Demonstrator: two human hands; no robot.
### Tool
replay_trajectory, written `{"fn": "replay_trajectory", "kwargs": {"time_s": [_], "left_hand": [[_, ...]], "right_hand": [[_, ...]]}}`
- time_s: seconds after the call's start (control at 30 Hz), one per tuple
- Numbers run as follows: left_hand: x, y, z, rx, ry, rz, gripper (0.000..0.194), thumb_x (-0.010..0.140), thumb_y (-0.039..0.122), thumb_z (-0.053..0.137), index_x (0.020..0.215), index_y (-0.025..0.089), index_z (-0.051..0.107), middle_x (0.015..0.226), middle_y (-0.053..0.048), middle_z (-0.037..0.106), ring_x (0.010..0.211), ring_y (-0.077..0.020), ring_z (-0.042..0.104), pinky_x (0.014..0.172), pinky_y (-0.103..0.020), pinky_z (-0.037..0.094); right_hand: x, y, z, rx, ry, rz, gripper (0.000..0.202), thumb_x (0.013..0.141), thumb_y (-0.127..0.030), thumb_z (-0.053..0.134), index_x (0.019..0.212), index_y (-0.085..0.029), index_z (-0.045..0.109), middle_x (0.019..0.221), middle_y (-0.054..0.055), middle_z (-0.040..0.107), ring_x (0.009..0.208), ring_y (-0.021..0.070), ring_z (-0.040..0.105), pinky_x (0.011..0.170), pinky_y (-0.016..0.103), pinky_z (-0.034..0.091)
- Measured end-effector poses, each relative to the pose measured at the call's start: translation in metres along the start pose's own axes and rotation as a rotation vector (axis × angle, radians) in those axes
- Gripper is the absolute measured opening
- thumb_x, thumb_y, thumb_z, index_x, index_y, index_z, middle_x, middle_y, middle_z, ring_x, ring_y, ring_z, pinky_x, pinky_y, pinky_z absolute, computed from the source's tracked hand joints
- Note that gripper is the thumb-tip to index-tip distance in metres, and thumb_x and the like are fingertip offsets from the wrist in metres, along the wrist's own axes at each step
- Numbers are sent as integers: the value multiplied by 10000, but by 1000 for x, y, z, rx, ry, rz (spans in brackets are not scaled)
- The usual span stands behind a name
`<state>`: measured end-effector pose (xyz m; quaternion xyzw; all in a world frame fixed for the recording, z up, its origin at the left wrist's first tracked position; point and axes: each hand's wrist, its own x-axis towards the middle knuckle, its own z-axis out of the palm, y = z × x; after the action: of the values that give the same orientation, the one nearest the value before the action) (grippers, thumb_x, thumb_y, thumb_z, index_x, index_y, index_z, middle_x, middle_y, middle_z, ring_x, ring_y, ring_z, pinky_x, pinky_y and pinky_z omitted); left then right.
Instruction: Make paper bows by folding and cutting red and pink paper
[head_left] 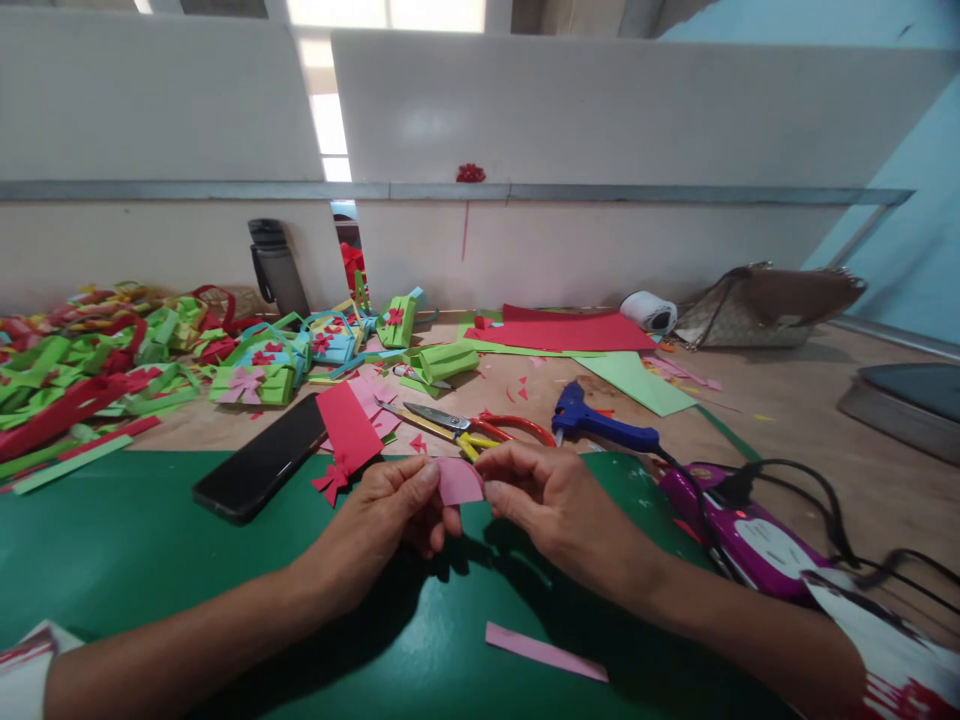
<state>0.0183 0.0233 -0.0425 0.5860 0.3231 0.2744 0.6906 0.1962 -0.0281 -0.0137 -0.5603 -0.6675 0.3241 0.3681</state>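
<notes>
Between my hands is a small piece of pink paper (459,482) with a rounded top edge. My left hand (401,500) pinches its left side, thumb in front. The thumb and fingers of my right hand (536,495) close on its right edge. Just behind lie orange-handled scissors (442,418) and a yellow-handled tool (471,444). Left of them is a red paper strip (349,425) with a red paper bow (335,480) at its lower end. Nearer to me, a pink paper strip (546,652) rests on the green mat (300,640).
A black phone (262,458) lies at left, near heaped paper ornaments (82,365). To the right are a blue glue gun (606,425) and a purple power strip (750,535) with black cables. Red paper sheets (577,330), a bottle (279,268) and a handbag (776,305) stand farther back.
</notes>
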Motion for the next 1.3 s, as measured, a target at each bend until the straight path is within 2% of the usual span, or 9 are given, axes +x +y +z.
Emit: {"fn": "replay_trajectory", "kwargs": {"time_s": [0.1,0.2,0.33,0.43,0.63,0.73,0.87,1.1,1.3], "left_hand": [[-1,3,3,57,-1,15,371,897,451,463,728,142,581,668,-27,609,527,-88,501,527,-198,405],[-2,6,5,121,-9,10,385,882,481,465,745,140,581,668,-31,600,532,-92,498,519,-201,401],[-3,9,9,116,-3,9,361,842,497,528,973,164,576,752,-19,577,633,-128,546,511,-211,429],[-4,11,14,122,15,-19,445,789,445,622,1122,173,509,773,-15,580,681,-145,560,507,-215,446],[-5,12,20,-11,24,-38,293,795,270,612,1046,140,538,776,-22,585,709,-127,557,530,-202,438],[-6,11,18,-35,62,-26,338,814,283,596,1118,157,521,810,-28,599,731,-134,566,542,-216,457],[-7,12,18,19,10,-4,375,786,288,633,1115,145,523,819,-35,603,735,-144,561,517,-214,446],[-7,15,21,38,-44,48,112,825,222,555,898,142,581,856,-42,596,741,-129,539,553,-216,450],[-5,13,18,-22,-17,46,114,831,245,573,902,158,591,814,-21,570,716,-117,522,548,-207,440]], "right_hand": [[0,1,0,-57,9,-23,151,834,-154,500,843,-175,650,754,-4,661,656,128,572,582,224,433],[-1,2,1,-213,58,-142,168,830,-133,502,714,-173,617,629,-25,627,556,103,541,501,195,395],[-4,5,4,-374,190,-302,181,789,-104,506,626,-164,559,553,-16,574,498,103,492,492,223,346],[-6,8,7,-418,213,-376,178,798,-141,505,629,-154,559,559,6,566,492,116,479,497,248,321],[-6,11,8,-436,234,-431,176,803,-114,527,636,-152,563,560,6,572,487,110,492,487,235,318],[-4,12,7,-443,240,-452,175,807,-107,535,639,-147,567,562,8,575,492,110,503,488,232,324],[-3,14,8,-454,201,-520,162,811,-116,540,657,-135,586,584,21,594,509,116,515,507,238,338],[-4,17,11,-454,152,-568,176,839,-118,514,691,-126,609,615,51,615,548,139,540,538,256,358],[-4,11,9,-361,173,-486,154,827,-115,541,684,-157,577,603,2,605,526,108,530,525,223,362]]}}
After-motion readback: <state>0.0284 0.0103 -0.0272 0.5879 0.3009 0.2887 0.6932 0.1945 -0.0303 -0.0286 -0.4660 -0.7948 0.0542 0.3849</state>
